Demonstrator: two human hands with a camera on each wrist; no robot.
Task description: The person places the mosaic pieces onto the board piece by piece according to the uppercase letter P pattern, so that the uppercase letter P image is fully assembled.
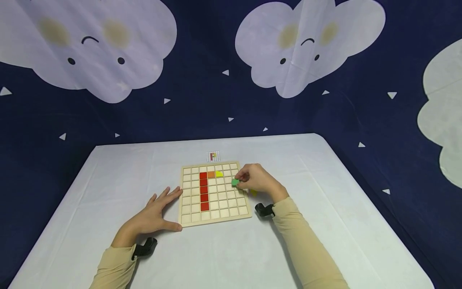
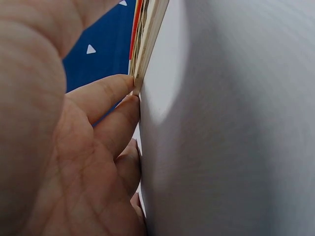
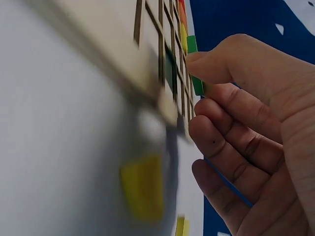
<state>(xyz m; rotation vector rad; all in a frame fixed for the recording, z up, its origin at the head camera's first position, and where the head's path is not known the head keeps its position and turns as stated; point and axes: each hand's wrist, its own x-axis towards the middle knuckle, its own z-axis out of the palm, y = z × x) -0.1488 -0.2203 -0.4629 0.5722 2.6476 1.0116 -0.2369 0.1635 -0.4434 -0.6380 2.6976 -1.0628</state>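
Note:
A wooden grid board [image 1: 216,214] lies flat on the white table. Red square tiles [image 1: 204,197] form a column on it, with an orange tile [image 1: 211,174] and a yellow tile with a rounded corner [image 1: 219,174] beside the top one. My left hand [image 1: 153,214] lies at the board's left side, thumb and fingers spread, fingertips touching its edge. Over the board's right columns my right hand [image 1: 258,178] pinches a green tile [image 3: 193,64] between thumb and forefinger. In the right wrist view the green tile is held just off the grid, its other fingers loosely bent.
Yellow pieces [image 3: 142,188] lie on the table by the board's right edge, partly under my right hand. A small printed pattern card [image 1: 213,156] sits just beyond the board's far edge. A dark blue cloth with clouds [image 1: 202,116] hangs behind the table [image 1: 126,164].

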